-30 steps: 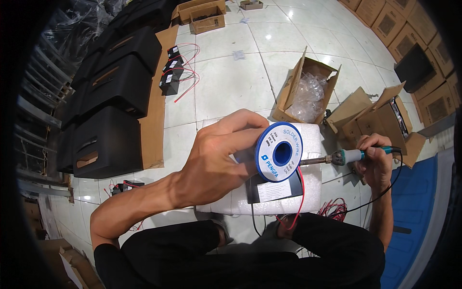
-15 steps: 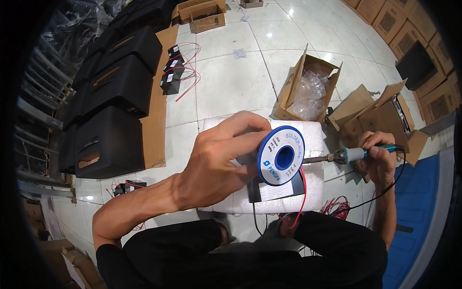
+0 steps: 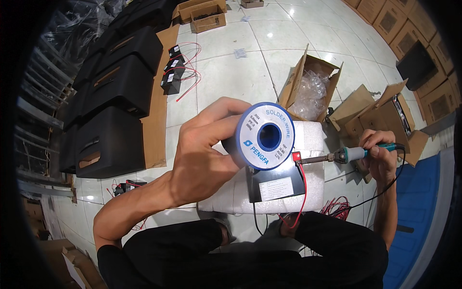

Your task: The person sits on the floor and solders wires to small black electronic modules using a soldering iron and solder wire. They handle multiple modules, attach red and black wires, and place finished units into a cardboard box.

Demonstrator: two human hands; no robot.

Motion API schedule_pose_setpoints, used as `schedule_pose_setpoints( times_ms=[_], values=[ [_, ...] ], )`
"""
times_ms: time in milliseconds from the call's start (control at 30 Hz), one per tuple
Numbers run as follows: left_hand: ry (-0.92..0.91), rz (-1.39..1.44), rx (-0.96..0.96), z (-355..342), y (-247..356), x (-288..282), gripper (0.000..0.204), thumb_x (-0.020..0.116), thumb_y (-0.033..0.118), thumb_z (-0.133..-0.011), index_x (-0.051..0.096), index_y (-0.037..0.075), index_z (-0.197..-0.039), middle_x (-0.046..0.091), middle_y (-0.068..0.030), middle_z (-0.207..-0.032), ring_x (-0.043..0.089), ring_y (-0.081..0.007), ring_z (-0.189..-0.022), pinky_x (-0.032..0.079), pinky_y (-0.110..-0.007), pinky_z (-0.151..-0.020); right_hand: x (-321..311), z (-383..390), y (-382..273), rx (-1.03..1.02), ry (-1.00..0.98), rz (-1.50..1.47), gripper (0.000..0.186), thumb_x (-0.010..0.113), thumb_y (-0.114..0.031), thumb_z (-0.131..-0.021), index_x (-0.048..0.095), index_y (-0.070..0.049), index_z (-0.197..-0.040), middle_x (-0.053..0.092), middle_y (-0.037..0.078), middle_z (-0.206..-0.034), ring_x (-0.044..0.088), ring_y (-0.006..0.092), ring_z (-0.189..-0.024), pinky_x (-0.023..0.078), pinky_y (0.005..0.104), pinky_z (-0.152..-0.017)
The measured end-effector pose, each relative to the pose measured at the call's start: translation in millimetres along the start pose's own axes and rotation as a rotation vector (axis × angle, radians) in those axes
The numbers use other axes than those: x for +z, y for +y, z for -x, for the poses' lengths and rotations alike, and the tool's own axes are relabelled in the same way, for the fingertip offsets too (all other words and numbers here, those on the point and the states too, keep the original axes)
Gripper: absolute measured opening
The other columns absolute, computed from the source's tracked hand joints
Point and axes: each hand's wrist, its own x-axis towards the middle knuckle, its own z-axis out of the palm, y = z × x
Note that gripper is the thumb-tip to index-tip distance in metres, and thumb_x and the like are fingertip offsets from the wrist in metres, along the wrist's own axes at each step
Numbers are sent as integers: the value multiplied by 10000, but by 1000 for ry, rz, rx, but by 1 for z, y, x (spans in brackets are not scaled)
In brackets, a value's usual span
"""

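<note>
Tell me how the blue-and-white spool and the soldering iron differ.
Shape: the spool is broad and round with a hole through its middle; the soldering iron is long and slim.
Hold: the left hand grips the spool, the right hand the iron.
Pose: the spool turns its flat face toward the camera; the iron lies sideways, metal shaft pointing left.
Shared: each is held in one bare hand.

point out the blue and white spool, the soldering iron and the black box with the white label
Blue and white spool (image 3: 270,157), head view: its white face, just below the centre hole.
Soldering iron (image 3: 355,153), head view: the pale section of its handle.
Black box (image 3: 275,189), head view: its white label.
</note>
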Motion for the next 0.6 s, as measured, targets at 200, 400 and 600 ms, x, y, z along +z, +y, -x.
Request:
schedule_pose_setpoints(
  times_ms=[200,400,600],
  values=[
    [-40,-65,61,3,1,3,368,810,-50,-698,718,-51,-1054,683,-157,-1061,703,-261,-902,573,-308,-759,-1,-4,-1,44,11,8,239,740,-157,-743,701,55,-847,636,170,-832,536,128,-531,416,234,-445],
    [-87,-72,63,7,0,7,388,895,12,-646,728,-73,-986,680,-158,-1066,689,-226,-938,569,-313,-799,-1,-5,-1,55,11,2,234,742,-156,-731,706,49,-839,635,162,-832,542,126,-546,420,232,-452],
    [-92,-47,63,7,-1,10,392,888,5,-649,728,-68,-1000,678,-158,-1073,687,-231,-939,571,-314,-794,-1,-7,-2,53,8,4,230,738,-150,-729,709,49,-842,635,160,-831,541,126,-547,419,230,-453]
  ],
)
